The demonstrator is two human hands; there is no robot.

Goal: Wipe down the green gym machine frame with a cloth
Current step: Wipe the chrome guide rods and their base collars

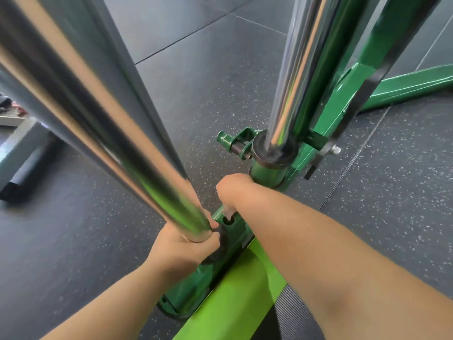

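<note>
The green machine frame [235, 231] runs along the floor from the lower middle up to a green socket [267, 171] under a chrome pole [294, 77]. My left hand [181, 249] is wrapped around the foot of a second chrome pole [103, 119] where it meets the frame. My right hand [232, 190] is bent down over the base bar between the two poles, fingers hidden. A small pale scrap of cloth [227, 212] shows under its wrist, pressed against the green bar.
A bright lime-green pad [235, 298] lies along the bar's near side. A green brace [411, 87] angles off at right. Dark speckled rubber floor tiles [73, 241] surround the frame. A grey block [22, 155] sits at left.
</note>
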